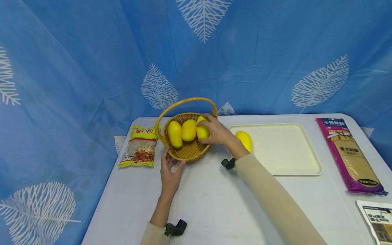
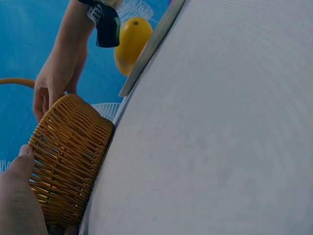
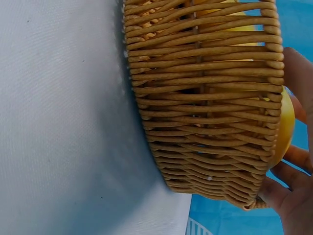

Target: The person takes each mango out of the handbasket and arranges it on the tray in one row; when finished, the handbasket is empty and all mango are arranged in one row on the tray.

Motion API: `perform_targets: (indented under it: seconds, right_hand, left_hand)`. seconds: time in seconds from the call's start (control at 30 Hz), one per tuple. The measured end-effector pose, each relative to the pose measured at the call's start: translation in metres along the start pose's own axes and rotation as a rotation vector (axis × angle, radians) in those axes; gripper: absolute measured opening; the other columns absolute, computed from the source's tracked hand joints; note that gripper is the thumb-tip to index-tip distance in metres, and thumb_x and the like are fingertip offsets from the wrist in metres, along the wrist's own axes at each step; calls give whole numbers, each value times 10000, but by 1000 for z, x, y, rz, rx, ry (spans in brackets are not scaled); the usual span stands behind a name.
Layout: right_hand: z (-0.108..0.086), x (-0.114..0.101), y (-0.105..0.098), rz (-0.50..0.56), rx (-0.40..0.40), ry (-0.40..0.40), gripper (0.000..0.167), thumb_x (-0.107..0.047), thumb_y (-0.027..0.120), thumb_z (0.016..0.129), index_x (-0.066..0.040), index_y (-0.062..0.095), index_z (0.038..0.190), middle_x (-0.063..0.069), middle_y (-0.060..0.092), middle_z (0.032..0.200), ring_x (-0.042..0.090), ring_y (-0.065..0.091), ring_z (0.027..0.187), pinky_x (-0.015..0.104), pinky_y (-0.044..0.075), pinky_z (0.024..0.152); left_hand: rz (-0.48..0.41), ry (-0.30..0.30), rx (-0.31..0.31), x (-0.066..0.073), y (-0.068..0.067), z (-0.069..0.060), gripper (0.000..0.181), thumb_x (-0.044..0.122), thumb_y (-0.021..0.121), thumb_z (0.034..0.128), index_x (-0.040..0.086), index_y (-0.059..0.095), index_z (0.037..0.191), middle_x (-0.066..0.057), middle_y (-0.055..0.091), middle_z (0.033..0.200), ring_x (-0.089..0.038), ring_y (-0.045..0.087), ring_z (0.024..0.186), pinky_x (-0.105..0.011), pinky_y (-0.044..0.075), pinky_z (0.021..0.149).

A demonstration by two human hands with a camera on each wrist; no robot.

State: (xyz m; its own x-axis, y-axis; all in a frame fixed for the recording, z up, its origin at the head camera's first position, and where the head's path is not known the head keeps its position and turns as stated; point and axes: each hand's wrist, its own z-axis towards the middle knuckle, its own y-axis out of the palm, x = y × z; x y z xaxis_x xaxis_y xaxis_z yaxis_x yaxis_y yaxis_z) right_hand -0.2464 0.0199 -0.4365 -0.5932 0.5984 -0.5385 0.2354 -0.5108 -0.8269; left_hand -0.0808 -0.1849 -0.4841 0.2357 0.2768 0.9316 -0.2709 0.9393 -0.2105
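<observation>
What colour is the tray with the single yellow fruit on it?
The tray is a plain creamy white, seen best in the head view.

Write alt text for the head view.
A person's right hand grips a yellow fruit in a wicker basket beside two more fruits, while the left hand holds the basket's near left side. A fourth fruit lies on a cream tray to the right.

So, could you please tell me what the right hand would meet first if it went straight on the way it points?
Beyond the gripped mango, the right hand would probably meet the middle mango in the basket, though depth is unclear.
</observation>
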Motion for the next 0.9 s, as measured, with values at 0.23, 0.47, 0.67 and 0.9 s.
perform_targets:
  seconds: [0.23,0.47,0.67,0.9]
  right_hand:
    - [-9,-5,-8,36,35,1,514,-326,798,798,-149,639,1253,121,308,1555,320,358,1404,487,412,1112]
    - [-30,-12,-19,94,143,-77,509,-304,812,791,-161,631,1245,125,310,1554,337,364,1402,505,436,1086]
    - [-58,-14,-33,81,227,-115,522,-303,832,770,-184,631,1237,103,308,1560,333,366,1401,518,464,1052]
    - [-94,-3,-52,94,325,-136,558,-227,863,729,-141,633,1230,120,323,1542,346,360,1404,550,485,1015]
  left_hand:
    - [1,-11,-4,1,1,0,769,110,696,914,-47,230,1505,-338,353,1454,-494,449,1291,-612,430,1034]
    - [4,-7,-2,-1,0,0,764,116,695,916,-46,235,1504,-337,359,1449,-490,455,1288,-591,440,1032]
    - [-12,-4,-2,-2,0,0,762,101,694,915,-58,233,1500,-345,357,1445,-500,446,1288,-601,436,1025]
    - [-19,-2,-5,-1,0,-1,756,93,688,917,-63,231,1499,-353,344,1449,-511,444,1285,-610,433,1025]
